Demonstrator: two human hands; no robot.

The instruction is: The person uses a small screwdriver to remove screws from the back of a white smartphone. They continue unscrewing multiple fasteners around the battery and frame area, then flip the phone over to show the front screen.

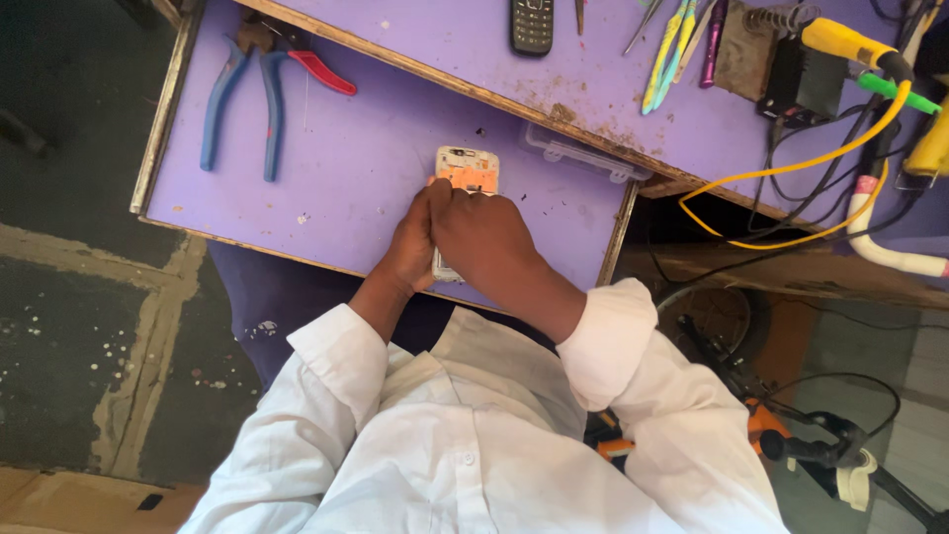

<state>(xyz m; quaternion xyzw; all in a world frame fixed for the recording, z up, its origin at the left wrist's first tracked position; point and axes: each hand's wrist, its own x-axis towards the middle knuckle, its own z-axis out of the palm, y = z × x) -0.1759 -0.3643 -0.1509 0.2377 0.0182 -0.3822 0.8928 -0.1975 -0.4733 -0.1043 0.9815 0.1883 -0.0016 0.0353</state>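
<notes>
Both hands meet over the front middle of the lower purple surface, closed around an opened phone body. The left hand wraps the phone's left edge from below, fingers curled shut on it. The right hand lies over the phone's lower half, closed and gripping it; whether it also pinches a small tool cannot be told. Only the phone's upper part shows beyond the knuckles: a pale, rigid frame with an orange inner plate and small cut-outs. It rests on or just above the surface, near its front edge.

Toward the back left corner lie blue-handled pliers, handles spread, and beside them a red-handled cutter, both well apart from the hands. A clear plastic strip lies along the back edge, near the phone's top right, against the step of the higher purple surface. That upper surface is scuffed, with brown grime along its wooden lip. It carries a dark keypad phone, a row of slim tools in yellow, blue and purple, and a soldering iron stand at the right. A yellow cable loops off its front edge amid black wires. White rolled-up sleeves cover both forearms.
</notes>
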